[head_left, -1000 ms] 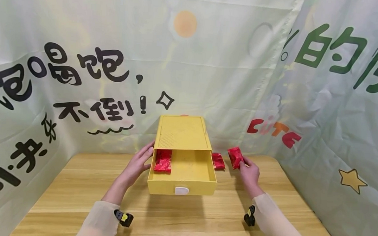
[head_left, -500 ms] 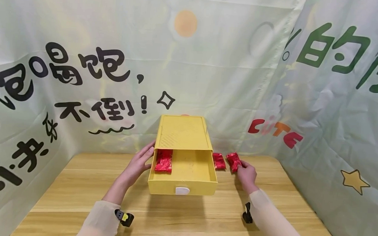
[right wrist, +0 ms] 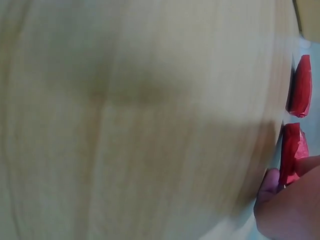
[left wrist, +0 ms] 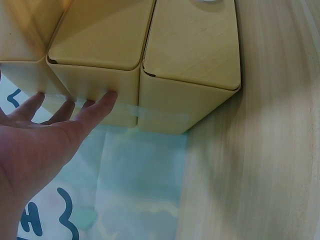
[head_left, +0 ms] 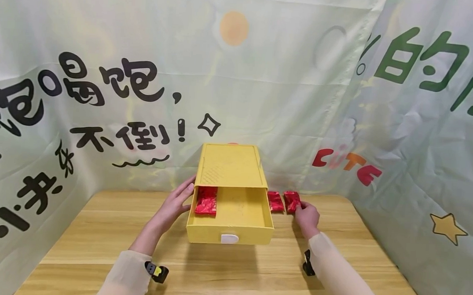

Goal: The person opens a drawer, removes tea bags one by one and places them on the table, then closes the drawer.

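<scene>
A yellow drawer box (head_left: 232, 165) stands near the back of the table, its top drawer (head_left: 230, 234) pulled out. Inside the drawer, at its left, lies a red packet (head_left: 207, 202). My left hand (head_left: 173, 205) is at the box's left side, fingers extended; the left wrist view shows fingertips (left wrist: 111, 96) against the side of a middle tier. My right hand (head_left: 308, 216) pinches another red packet (head_left: 292, 202) by its right edge, low at the table. Just left of it a third red packet (head_left: 275, 202) lies beside the box, partly hidden by it.
The wooden table (head_left: 128, 275) runs back to a printed cloth (head_left: 264, 56) hung behind and on both sides. In the left wrist view several box tiers are stacked together. A small black camera (head_left: 308, 263) sits on the right wrist.
My right hand has moved left and down with its red packet, bringing it close beside the packet on the table. The left hand stays at the box.
</scene>
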`<state>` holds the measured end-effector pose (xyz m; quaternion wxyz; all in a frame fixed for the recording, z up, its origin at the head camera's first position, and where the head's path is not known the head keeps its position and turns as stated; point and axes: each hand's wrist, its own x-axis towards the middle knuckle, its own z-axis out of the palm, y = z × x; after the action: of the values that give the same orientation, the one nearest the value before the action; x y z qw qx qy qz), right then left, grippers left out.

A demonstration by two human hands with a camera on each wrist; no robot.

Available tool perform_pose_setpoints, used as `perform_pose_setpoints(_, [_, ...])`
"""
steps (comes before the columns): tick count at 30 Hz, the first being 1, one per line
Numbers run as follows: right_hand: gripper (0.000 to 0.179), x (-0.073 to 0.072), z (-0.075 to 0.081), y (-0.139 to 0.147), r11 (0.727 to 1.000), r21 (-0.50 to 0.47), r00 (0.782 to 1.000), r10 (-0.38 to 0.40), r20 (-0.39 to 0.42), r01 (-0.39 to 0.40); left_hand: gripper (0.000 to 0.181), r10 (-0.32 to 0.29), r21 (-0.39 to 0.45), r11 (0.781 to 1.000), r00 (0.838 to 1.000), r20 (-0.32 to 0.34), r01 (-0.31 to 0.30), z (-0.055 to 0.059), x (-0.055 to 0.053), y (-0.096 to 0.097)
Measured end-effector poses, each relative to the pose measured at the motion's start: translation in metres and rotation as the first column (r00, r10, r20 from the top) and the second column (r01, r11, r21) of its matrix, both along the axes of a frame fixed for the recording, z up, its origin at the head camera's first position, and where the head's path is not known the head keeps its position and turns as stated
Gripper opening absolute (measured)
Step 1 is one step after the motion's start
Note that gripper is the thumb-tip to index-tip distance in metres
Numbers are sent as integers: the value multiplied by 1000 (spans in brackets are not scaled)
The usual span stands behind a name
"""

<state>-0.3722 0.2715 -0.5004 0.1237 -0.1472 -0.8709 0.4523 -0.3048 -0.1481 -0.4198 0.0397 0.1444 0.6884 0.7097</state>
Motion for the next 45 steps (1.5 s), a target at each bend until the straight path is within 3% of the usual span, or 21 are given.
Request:
perform_pose_setpoints(9, [42, -9, -1, 2, 998, 25, 997, 59, 47, -60, 63, -3, 1, 1000, 1000, 0, 3, 1, -1, 0])
perform_pose_setpoints(17, [45, -17, -3, 1, 995, 66, 996, 67, 60, -71, 63, -1, 8, 1000, 1000, 5, 1, 2, -1, 3])
perform_pose_setpoints(30, [48, -15, -1, -1, 992, 90, 994, 82, 72, -89, 62, -6, 7, 1000, 1000, 9, 6, 1, -1, 1])
perform_pose_setpoints(39, [54, -12, 2, -1, 998, 34, 995, 59, 78, -62, 63, 3, 1, 1000, 1000, 8, -3, 0, -1, 0])
perform_pose_setpoints(45, [57, -4, 11, 1, 998, -15, 998, 53, 38, -53, 64, 8, 2, 1000, 1000, 4, -8, -1, 0, 0])
